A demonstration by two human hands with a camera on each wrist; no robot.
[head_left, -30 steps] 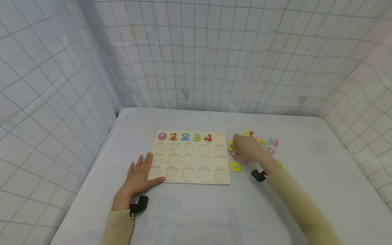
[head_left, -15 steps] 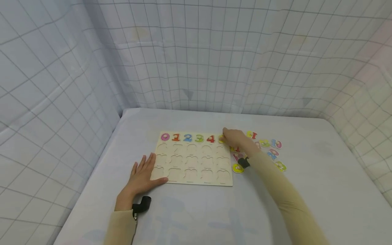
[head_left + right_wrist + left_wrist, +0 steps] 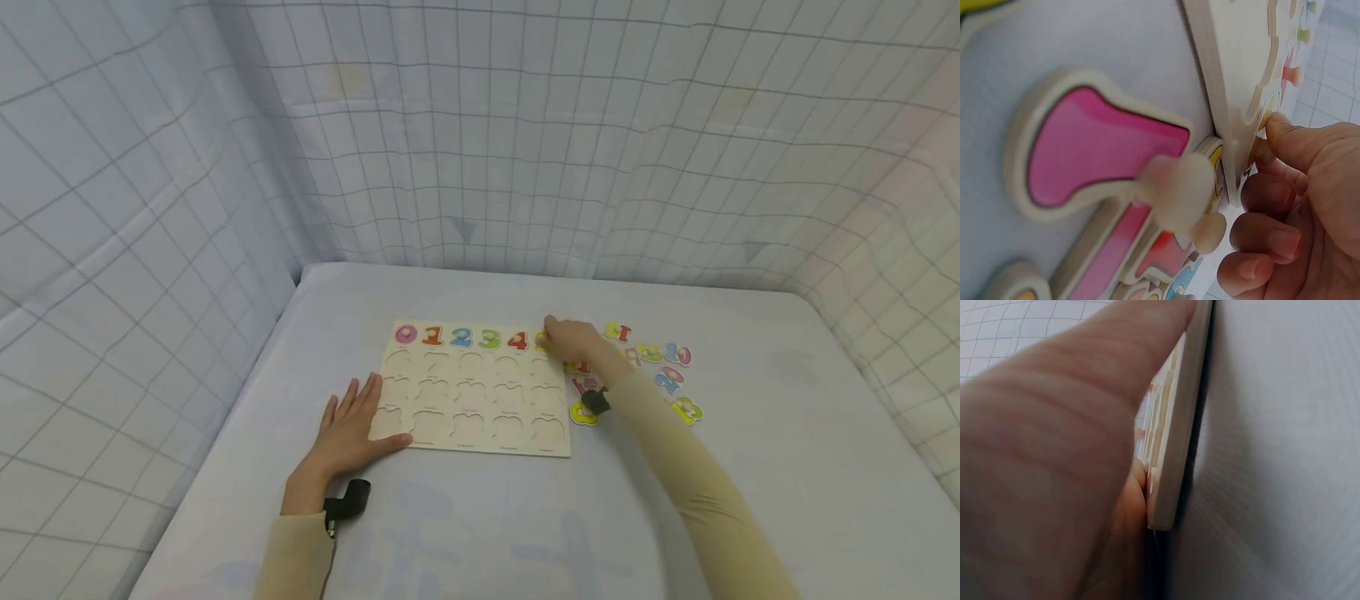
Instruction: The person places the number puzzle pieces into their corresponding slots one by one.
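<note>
A cream wooden number puzzle board (image 3: pixel 487 448) lies on the table, with 0, 1, 2, 3 and 4 pieces in its far row. My left hand (image 3: pixel 347 433) rests flat over the board's left edge, fingers spread and thumb along the near edge. At the far right slot, my right hand (image 3: pixel 576 342) pinches a yellow number piece (image 3: pixel 541 339) by its knob. The right wrist view shows thumb and index finger at this yellow piece (image 3: pixel 1266 115), close against the board, the other fingers curled. Most of its shape is hidden by the hand.
Loose knobbed pieces lie right of the board, partly under my right forearm: a yellow one (image 3: pixel 584 413), a green-yellow one (image 3: pixel 687 409), a blue-pink one (image 3: pixel 678 354) and several more. A large pink piece (image 3: pixel 1091 144) fills the right wrist view. A gridded cloth wall (image 3: pixel 480 167) stands behind.
My right hand has moved left from the loose pieces to the board's far right slot with the yellow piece. Over the last half second it barely moves. The left hand stays on the board.
</note>
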